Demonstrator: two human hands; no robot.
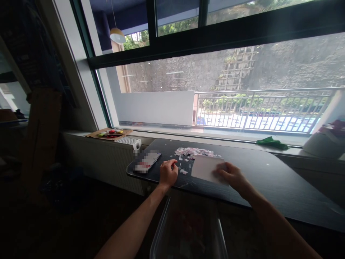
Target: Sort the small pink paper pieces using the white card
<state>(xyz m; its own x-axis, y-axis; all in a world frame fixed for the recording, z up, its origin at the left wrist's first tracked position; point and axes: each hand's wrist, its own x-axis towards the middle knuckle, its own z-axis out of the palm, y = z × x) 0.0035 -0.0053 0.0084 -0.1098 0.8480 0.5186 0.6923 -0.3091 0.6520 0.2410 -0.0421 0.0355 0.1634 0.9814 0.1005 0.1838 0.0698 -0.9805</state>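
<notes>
My right hand [231, 175] is closed on a white sheet of paper [206, 168], gripping its right edge; the fingertips are slightly blurred. The sheet is tilted just over the dark table [250, 158] and covers part of a pile of small pale paper pieces [192, 152]. My left hand [169, 172] hangs by the table's front edge with its fingers curled together. Whatever it may hold is too small or hidden to make out. A few loose paper pieces [183, 172] lie between the left hand and the sheet.
A phone [147, 162] lies at the table's left end. Below the front edge stands a clear plastic bin [159, 233]. A radiator [107, 158] is at the left, with a cardboard piece [93, 134] on the sill above. A green cloth [272, 142] lies on the sill to the right.
</notes>
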